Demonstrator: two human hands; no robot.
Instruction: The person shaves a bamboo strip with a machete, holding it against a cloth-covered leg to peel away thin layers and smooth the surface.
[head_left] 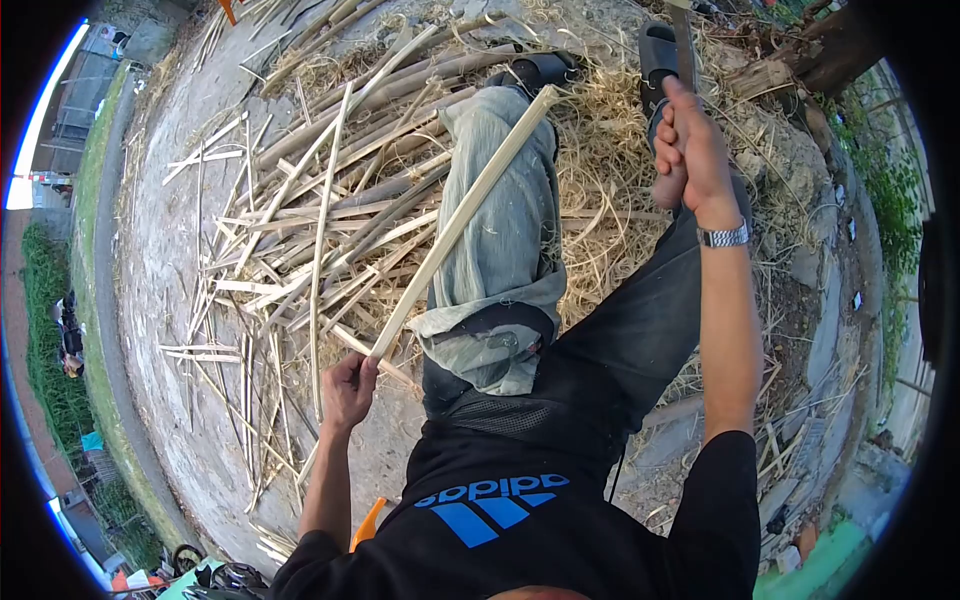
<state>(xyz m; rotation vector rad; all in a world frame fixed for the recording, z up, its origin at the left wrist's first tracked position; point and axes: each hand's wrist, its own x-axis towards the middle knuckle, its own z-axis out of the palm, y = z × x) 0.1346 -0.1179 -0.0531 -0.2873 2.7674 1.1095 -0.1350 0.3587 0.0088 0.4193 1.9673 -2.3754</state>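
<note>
Head view: my left hand (348, 392) is closed in a pinch on the near end of a pale strip (462, 222), which slants up and across my cloth-wrapped left leg. My right hand (696, 150) is wrapped around a bladed tool (683, 55), one finger stretched along it and the blade pointing away from me; the blade is well apart from the strip. I judge the step in hand to be trimming this strip, at a pause between strokes, since no edge meets the wood. The next move, to my mind, calls for a firm left pinch, the strip steadied on the cloth (497, 190), and the edge turned clear of my leg. I cannot tell whether the strip presses on the cloth or is held just above it.

Around my feet, curled shavings (605, 235) cover the ground between my legs, and loose strips (300, 265) lie crisscrossed in a heap to my left. Under them is pale, rough ground (165, 260). It is outdoors: a rough log (805, 60) lies beyond my right foot, greenery (882, 190) grows on that side, and a grassy edge (92, 260) curves along my left.
</note>
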